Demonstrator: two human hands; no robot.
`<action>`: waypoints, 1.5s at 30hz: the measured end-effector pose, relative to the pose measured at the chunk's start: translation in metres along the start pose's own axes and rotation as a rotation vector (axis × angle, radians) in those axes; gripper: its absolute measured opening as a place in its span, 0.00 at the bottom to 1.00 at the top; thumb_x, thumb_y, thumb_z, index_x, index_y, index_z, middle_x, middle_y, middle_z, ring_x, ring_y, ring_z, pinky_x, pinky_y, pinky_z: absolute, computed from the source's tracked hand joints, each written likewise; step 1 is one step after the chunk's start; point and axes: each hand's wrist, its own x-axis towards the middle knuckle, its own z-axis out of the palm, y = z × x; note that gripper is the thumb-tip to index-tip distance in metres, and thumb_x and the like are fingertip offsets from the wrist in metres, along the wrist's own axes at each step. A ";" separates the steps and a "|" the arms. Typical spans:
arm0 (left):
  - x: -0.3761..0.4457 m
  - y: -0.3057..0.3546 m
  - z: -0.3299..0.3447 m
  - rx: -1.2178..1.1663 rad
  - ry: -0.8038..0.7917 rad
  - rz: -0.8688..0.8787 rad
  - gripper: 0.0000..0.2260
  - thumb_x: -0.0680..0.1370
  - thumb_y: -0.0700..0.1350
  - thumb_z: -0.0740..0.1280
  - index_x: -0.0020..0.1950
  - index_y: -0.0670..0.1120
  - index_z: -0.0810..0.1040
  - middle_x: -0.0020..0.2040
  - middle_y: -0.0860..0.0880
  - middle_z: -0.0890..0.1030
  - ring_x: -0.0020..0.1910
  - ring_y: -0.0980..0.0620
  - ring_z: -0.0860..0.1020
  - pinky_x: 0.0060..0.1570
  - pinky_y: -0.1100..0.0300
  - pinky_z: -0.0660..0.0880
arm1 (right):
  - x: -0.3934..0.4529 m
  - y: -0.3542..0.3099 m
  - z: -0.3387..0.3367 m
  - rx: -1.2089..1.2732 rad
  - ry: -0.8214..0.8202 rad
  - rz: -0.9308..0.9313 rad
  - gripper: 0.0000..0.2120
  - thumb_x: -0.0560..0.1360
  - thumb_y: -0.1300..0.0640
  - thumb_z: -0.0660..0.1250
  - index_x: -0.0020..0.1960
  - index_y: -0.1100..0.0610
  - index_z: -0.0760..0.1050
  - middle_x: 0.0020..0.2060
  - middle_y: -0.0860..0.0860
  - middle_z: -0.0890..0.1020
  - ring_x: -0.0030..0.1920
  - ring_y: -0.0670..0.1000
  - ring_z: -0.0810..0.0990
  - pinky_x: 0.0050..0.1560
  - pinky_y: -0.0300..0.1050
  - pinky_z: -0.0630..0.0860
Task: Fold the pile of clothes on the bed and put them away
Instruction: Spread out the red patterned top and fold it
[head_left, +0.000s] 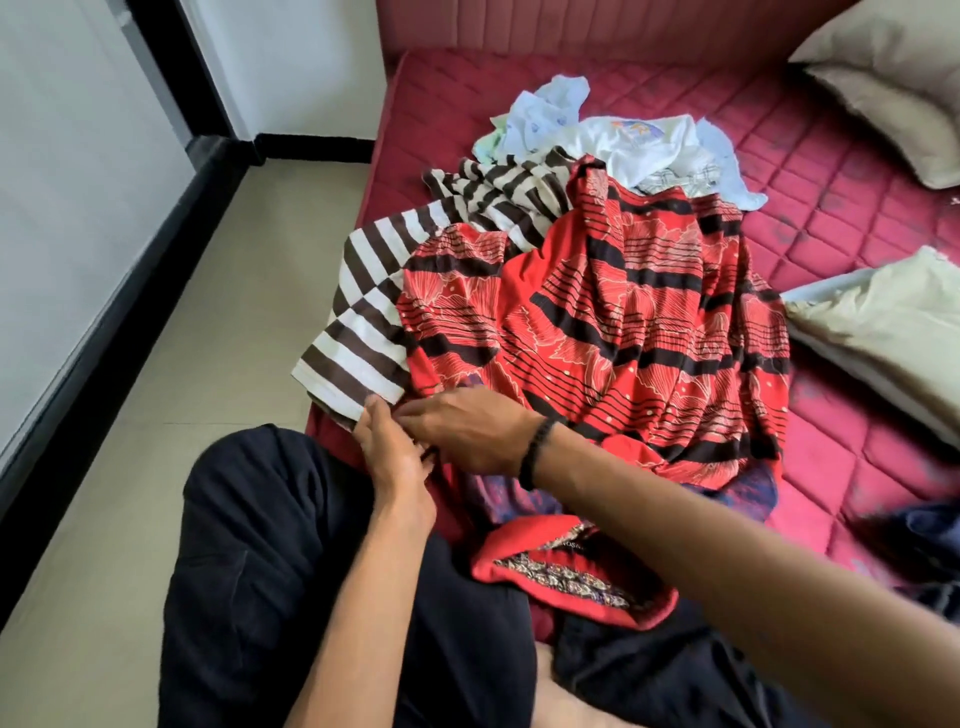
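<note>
Both our left hand and right hand are pinching the red patterned garment's near hem; its length is running away ahead-right.

The left hand and right hand meet at the red patterned cloth, their fingertips hidden against each other, so any grip is unclear. The striped shirt runs under that cloth. The pillows and a dark blurred garment are cut off at the right edge
</note>
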 end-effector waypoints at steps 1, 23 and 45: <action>0.002 -0.001 -0.001 -0.012 0.012 -0.031 0.22 0.86 0.60 0.54 0.76 0.53 0.68 0.62 0.46 0.81 0.50 0.49 0.82 0.44 0.56 0.75 | 0.010 0.003 -0.003 -0.084 -0.111 -0.011 0.18 0.78 0.63 0.59 0.67 0.56 0.75 0.60 0.53 0.80 0.58 0.60 0.83 0.45 0.54 0.79; -0.084 -0.065 0.102 0.775 -0.931 0.532 0.43 0.65 0.59 0.81 0.76 0.52 0.69 0.63 0.49 0.79 0.56 0.57 0.79 0.55 0.64 0.78 | -0.101 0.044 -0.352 -0.071 0.709 0.365 0.08 0.81 0.60 0.60 0.56 0.59 0.77 0.46 0.54 0.84 0.42 0.51 0.84 0.44 0.49 0.81; -0.213 0.375 0.195 0.766 -0.686 1.147 0.11 0.69 0.42 0.80 0.46 0.41 0.83 0.38 0.51 0.85 0.32 0.57 0.79 0.33 0.70 0.74 | -0.301 0.094 -0.481 -0.517 1.066 0.633 0.14 0.70 0.52 0.73 0.53 0.57 0.79 0.44 0.57 0.82 0.50 0.61 0.81 0.54 0.49 0.74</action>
